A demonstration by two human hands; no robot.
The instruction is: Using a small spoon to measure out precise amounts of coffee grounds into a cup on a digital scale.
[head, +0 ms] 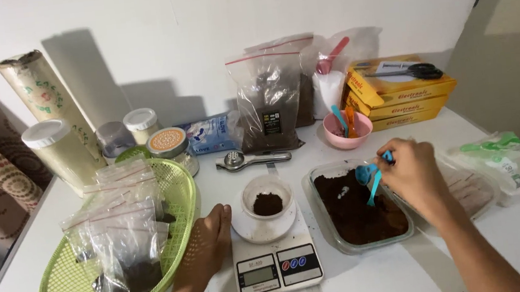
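Head view: two hands (206,243), two blue spoons (371,176), one scale (277,266)

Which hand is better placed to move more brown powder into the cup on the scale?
Probably the right hand: it holds the blue spoons over the powder container. The left hand rests flat beside the scale.

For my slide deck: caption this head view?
Right hand holds blue spoons over brown powder container; left hand rests beside scale.

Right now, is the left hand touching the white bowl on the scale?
Apart. The head view shows a strip of white table between the left hand, resting flat, and the white bowl on the scale.
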